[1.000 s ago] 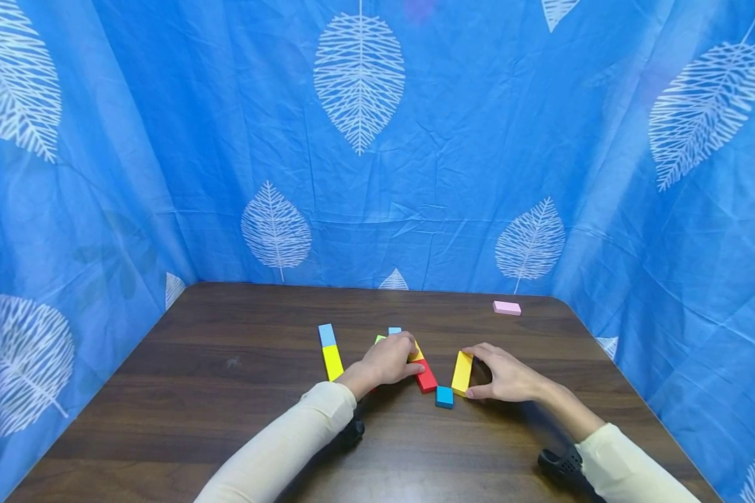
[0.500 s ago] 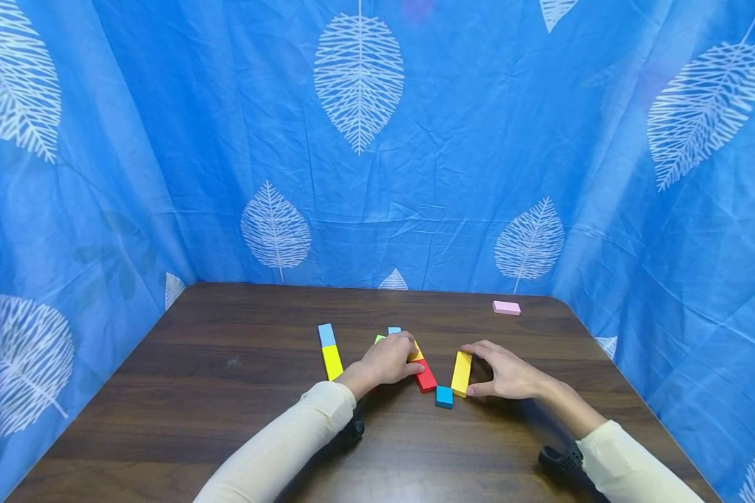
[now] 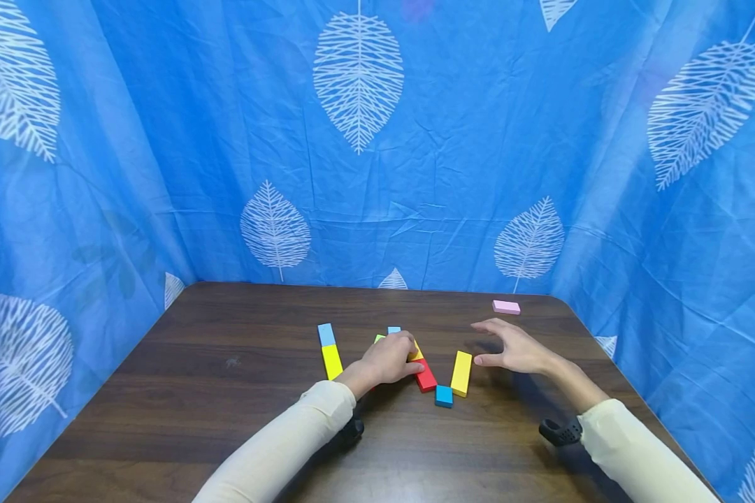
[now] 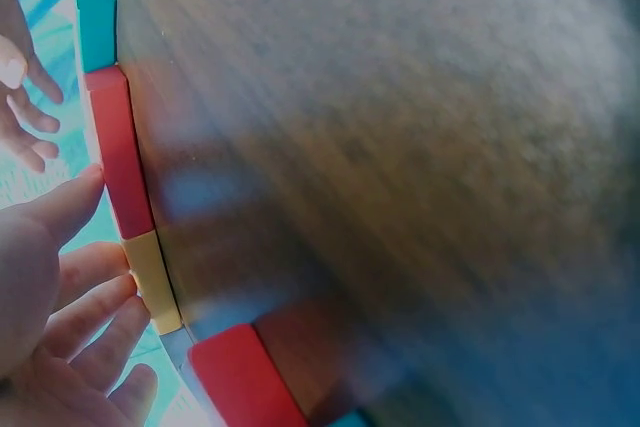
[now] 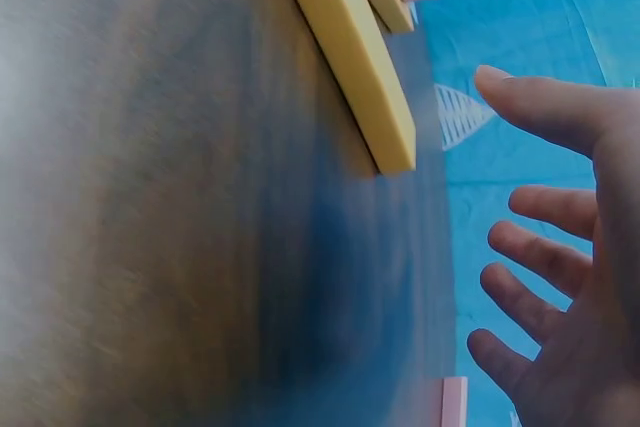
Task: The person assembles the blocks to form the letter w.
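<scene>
My left hand (image 3: 386,360) rests at a slanted row of wooden blocks. Its thumb touches the red block (image 4: 118,152) and its fingertips lie against the orange-yellow block (image 4: 152,282), without wrapping round either. A blue block (image 3: 443,396) sits at the near end of this row. From there a longer yellow block (image 3: 461,374) slants away to the right. My right hand (image 3: 519,349) hovers just right of it, fingers spread and holding nothing; the right wrist view shows a gap between thumb and yellow block. My left hand partly hides a green block (image 3: 379,338).
A light blue block (image 3: 394,330) shows beyond my left hand. Further left, another light blue block (image 3: 326,334) and a bright yellow block (image 3: 331,362) form a line. A pink block (image 3: 506,307) lies near the table's back edge. Blue leaf-print curtains (image 3: 358,209) surround the table (image 3: 226,419).
My right hand has let go of the longer yellow block and moved up and to the right, away from it. My left hand and the blocks have stayed in place.
</scene>
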Demonstrator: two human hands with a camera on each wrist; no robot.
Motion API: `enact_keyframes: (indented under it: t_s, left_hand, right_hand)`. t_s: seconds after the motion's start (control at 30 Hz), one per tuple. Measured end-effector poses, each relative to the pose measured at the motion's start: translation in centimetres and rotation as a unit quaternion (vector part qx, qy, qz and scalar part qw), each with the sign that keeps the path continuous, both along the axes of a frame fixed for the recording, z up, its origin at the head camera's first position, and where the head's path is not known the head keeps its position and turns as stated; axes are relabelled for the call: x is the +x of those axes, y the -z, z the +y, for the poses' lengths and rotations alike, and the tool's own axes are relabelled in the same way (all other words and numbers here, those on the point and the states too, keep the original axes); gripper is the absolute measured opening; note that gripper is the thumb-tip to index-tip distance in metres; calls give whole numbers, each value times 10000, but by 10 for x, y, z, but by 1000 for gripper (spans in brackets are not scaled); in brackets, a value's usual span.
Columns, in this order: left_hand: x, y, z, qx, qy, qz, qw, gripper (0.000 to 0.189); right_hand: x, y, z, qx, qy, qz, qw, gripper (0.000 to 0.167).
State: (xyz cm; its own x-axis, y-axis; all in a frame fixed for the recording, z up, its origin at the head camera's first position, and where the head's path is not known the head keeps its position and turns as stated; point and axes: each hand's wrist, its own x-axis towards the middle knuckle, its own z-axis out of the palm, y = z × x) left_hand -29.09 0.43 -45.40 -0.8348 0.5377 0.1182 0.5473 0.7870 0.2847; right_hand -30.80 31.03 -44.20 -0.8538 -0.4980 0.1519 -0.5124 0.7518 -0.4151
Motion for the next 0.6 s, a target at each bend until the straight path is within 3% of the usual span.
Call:
enact_keyframes:
  t_s: [0.2, 0.6]
  left_hand:
    - [-1, 0, 0, -40, 13, 15, 10000, 32]
    - [-3, 1, 0, -40, 76, 45, 10000, 32]
  right_hand:
    - [-17, -4, 10, -99, 134, 60, 9998, 68]
    - [-57, -8, 36, -108, 974, 84, 9952, 60]
